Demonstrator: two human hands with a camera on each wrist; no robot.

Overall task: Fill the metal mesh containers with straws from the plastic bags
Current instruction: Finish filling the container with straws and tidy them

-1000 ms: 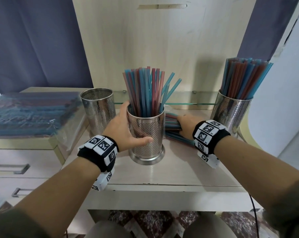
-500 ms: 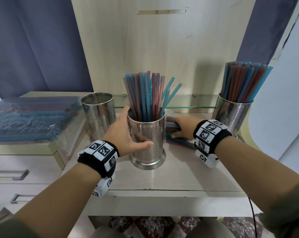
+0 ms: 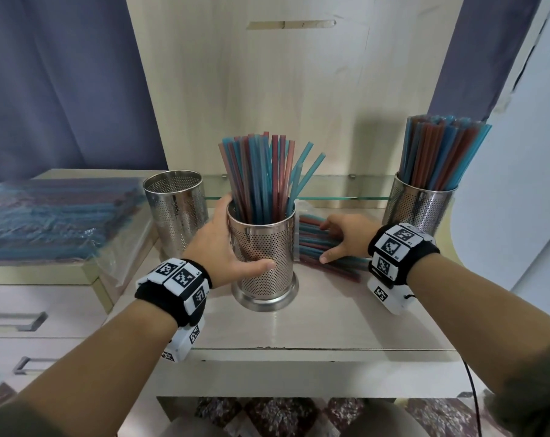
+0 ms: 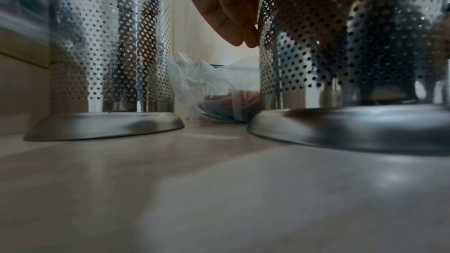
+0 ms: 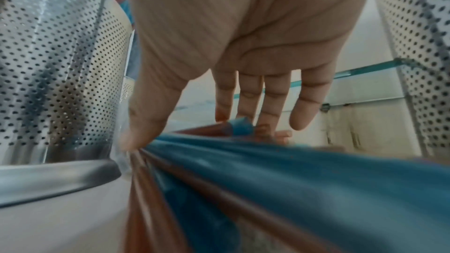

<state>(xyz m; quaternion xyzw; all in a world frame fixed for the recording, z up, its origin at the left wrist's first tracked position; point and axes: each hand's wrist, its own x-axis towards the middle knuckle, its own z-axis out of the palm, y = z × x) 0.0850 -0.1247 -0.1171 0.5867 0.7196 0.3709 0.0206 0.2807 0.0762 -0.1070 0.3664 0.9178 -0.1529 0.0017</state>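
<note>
A perforated metal container [image 3: 262,247] partly filled with blue and red straws [image 3: 261,175] stands mid-table. My left hand [image 3: 226,241] grips its left side, thumb across the front; its fingers [image 4: 226,16] lie against the wall. Behind it to the right, a loose bundle of straws [image 3: 311,244] lies flat, its far end in clear plastic [image 4: 194,84]. My right hand [image 3: 333,241] arches over the bundle, thumb on the near edge, fingertips [image 5: 265,114] over the far side. An empty container [image 3: 175,209] stands left. A full container [image 3: 422,209] stands right.
A stack of bagged straws [image 3: 52,216] lies on the lower cabinet at left, above drawers [image 3: 15,320]. A glass shelf edge [image 3: 340,197] runs along the wooden back panel. The table's front edge [image 3: 298,351] is close to my forearms.
My right hand has lifted from lying flat on the bundle and now arches over it with the thumb spread to the near side. The left hand keeps its hold on the middle container.
</note>
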